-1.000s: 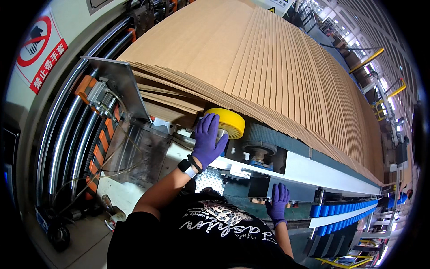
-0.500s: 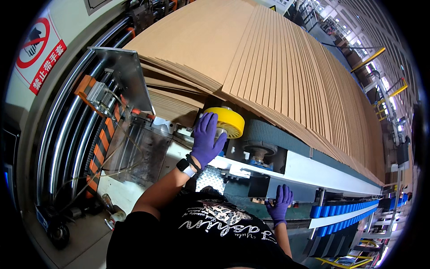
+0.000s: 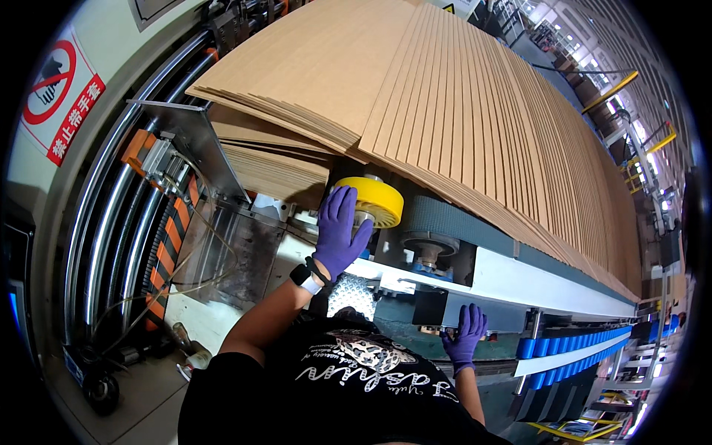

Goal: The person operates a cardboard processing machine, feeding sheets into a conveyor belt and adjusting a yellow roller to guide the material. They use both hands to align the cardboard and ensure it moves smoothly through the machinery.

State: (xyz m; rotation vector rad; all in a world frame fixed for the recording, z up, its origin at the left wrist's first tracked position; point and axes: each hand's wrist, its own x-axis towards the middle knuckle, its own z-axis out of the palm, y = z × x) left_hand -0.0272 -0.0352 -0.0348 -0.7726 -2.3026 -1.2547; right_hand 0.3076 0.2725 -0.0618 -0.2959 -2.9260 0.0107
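My left hand (image 3: 340, 233), in a purple glove, lies against the near left side of a yellow wheel (image 3: 378, 200). Its fingers stretch upward and the thumb stands apart near the wheel's hub; whether it presses on the wheel I cannot tell. In a matching glove, my right hand (image 3: 465, 336) is open beside a dark grey panel (image 3: 486, 314) below the white rail, fingers pointing away from me. Above the wheel, brown cardboard sheets (image 3: 460, 119) lie overlapped in a long slanting row, their front edges hanging over the wheel and the dark ribbed belt (image 3: 434, 219).
At the left stand an upright metal plate (image 3: 196, 141), shiny rollers (image 3: 111, 200) and an orange-black striped bar (image 3: 167, 259). A white rail (image 3: 534, 285) runs along the belt toward the right. Blue rollers (image 3: 571, 348) sit below it. A sign forbidding gloves (image 3: 55, 85) hangs upper left.
The metal plate and the left-hand cardboard edges have shifted left and a little toward me. Both hands stay nearly where they were.
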